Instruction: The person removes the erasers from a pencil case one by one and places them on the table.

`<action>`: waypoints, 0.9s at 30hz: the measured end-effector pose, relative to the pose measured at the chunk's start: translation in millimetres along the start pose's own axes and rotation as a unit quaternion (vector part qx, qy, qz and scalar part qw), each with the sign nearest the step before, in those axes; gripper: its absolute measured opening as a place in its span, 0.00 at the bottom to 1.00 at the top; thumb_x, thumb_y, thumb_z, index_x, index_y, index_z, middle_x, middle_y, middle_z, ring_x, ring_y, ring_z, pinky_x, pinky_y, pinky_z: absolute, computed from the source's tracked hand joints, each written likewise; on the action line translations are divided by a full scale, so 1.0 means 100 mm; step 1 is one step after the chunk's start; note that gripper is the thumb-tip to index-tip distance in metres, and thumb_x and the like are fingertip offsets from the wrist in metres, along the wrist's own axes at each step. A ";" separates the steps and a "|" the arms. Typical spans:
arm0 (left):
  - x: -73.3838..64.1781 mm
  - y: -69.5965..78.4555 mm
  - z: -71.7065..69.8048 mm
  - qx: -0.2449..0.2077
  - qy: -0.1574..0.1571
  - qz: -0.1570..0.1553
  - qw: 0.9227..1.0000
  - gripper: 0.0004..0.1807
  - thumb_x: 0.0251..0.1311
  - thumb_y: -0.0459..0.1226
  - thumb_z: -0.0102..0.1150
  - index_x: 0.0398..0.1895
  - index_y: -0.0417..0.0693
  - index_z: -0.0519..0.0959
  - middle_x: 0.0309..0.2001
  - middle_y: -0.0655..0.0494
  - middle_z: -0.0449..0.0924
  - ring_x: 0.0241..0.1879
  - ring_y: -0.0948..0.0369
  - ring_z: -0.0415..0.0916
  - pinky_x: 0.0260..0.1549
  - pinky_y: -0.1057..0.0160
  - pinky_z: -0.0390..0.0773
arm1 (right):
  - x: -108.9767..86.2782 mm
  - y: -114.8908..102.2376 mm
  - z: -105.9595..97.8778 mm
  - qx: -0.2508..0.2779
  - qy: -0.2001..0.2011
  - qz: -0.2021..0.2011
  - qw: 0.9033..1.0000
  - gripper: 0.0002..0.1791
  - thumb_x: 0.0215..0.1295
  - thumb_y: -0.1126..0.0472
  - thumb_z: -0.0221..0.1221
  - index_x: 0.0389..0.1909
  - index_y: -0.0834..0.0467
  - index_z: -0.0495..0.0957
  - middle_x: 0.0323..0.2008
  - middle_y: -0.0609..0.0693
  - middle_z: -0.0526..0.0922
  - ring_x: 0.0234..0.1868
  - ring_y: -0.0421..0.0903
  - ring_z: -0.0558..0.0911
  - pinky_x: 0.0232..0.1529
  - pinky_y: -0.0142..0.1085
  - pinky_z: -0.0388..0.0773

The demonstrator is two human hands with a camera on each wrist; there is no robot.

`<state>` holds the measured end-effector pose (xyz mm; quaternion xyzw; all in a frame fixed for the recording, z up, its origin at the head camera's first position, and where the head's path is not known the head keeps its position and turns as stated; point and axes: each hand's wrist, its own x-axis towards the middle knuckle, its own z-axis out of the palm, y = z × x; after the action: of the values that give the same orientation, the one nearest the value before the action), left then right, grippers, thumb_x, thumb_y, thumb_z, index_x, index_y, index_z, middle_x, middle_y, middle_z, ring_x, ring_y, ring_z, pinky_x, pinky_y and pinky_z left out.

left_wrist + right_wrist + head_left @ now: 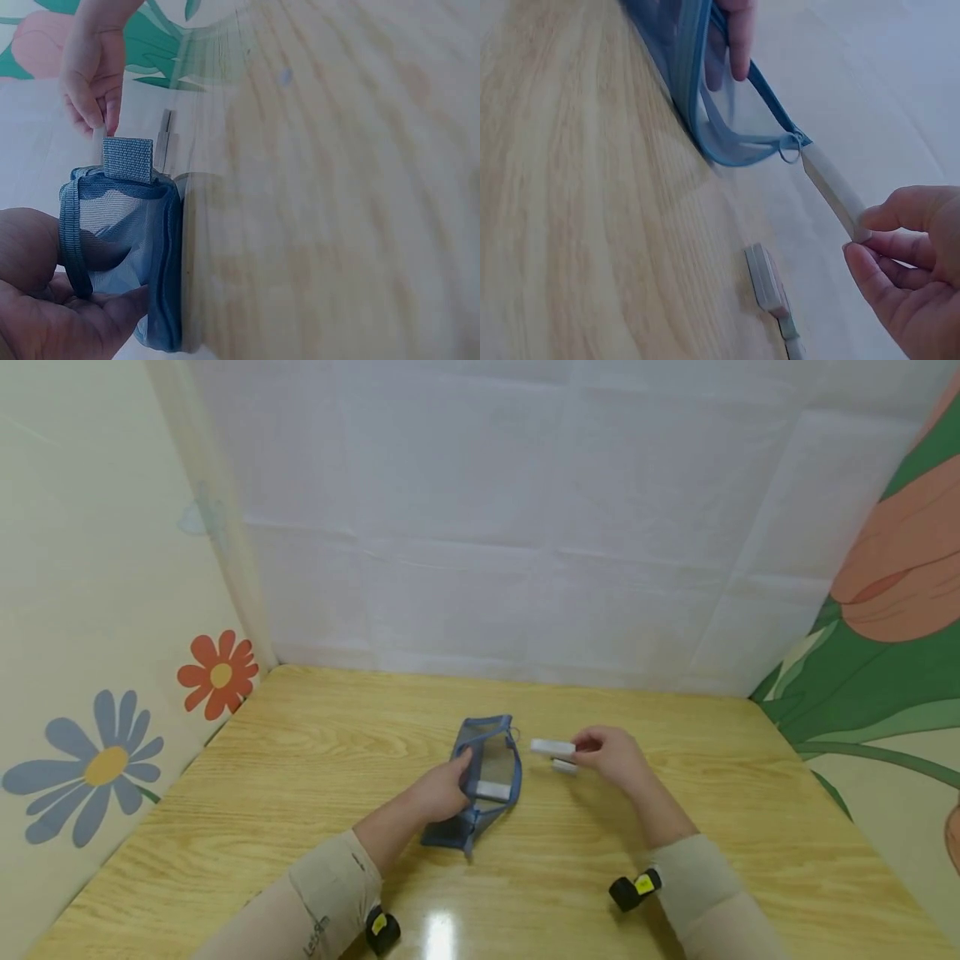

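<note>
A blue mesh zip pouch [448, 835] stands on the table with its mouth open toward the right. My left hand [442, 792] grips its near left side, the thumb over the rim, and in the left wrist view fingers press into the mesh. A white flat block [492, 791] lies inside the pouch. My right hand [617, 758] pinches one end of a slim white bar [832, 187] between thumb and fingers, its free end pointing at the pouch's mouth. Below that bar, a small grey-white block [766, 281] rests on the table; its exact kind is unclear.
The wood-grain table [337, 718] reaches back to a white cloth wall [487, 568]. Flower-printed panels [90, 610] stand along both sides. A small metal ring [790, 148] hangs at the pouch's zip end. Black wrist cameras [382, 931] sit at both cuffs.
</note>
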<state>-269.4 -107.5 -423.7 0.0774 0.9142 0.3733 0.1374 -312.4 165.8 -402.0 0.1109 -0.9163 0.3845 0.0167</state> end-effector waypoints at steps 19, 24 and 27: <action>-0.02 0.00 0.00 -0.002 -0.002 0.001 1.000 0.46 0.47 0.23 0.54 0.71 0.45 0.48 0.64 0.39 0.61 0.42 0.52 0.70 0.22 0.64 0.68 | -0.14 0.40 -0.33 -0.030 0.029 0.035 0.999 0.09 0.52 0.64 0.62 0.34 0.65 0.80 0.30 0.53 0.81 0.34 0.47 0.77 0.37 0.38 0.71; -0.03 0.01 -0.01 -0.006 0.001 -0.002 1.000 0.46 0.46 0.23 0.54 0.71 0.45 0.48 0.64 0.39 0.60 0.45 0.52 0.69 0.24 0.64 0.69 | -0.17 0.49 -0.34 -0.022 0.022 0.056 0.998 0.10 0.54 0.65 0.61 0.36 0.66 0.79 0.32 0.55 0.81 0.35 0.48 0.77 0.37 0.37 0.72; -0.04 0.02 -0.01 -0.005 0.001 -0.003 1.000 0.46 0.46 0.23 0.53 0.71 0.45 0.48 0.65 0.40 0.60 0.47 0.52 0.68 0.26 0.64 0.69 | -0.18 0.54 -0.34 -0.019 0.016 0.064 0.998 0.11 0.54 0.64 0.60 0.37 0.66 0.79 0.33 0.55 0.81 0.36 0.49 0.77 0.37 0.38 0.72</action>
<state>-265.7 -107.7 -421.3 0.0733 0.9129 0.3772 0.1375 -308.0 230.3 -418.1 0.0455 -0.9283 0.3690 0.0085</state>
